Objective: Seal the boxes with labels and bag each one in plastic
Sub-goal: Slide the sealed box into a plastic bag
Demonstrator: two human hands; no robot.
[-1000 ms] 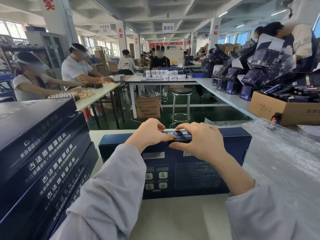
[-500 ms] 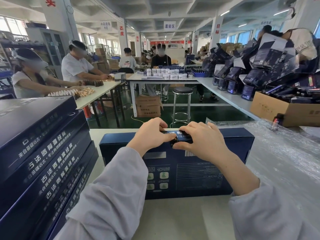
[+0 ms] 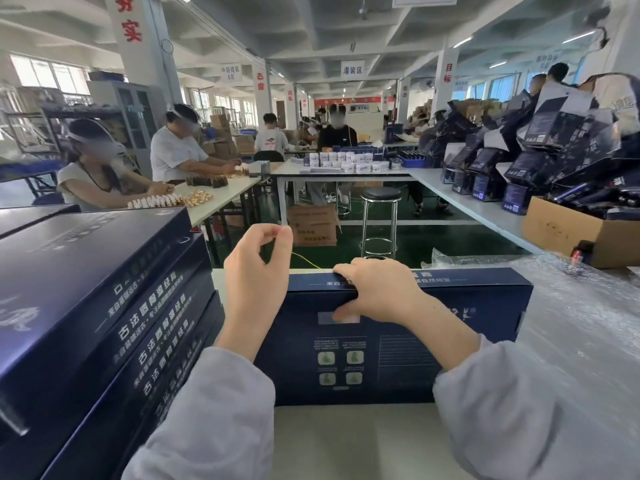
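Now your left hand has lifted off the navy box; labelling looks finished.
Its thumb and forefinger are pinched together, but I cannot tell if they hold anything. Your right hand grips the box's top edge, mid-table between the stacked boxes and the bubble plastic, so bagging probably follows.

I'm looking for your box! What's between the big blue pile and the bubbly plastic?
Head view: one dark blue box sits between the stack and the plastic, right hand gripping its top edge.
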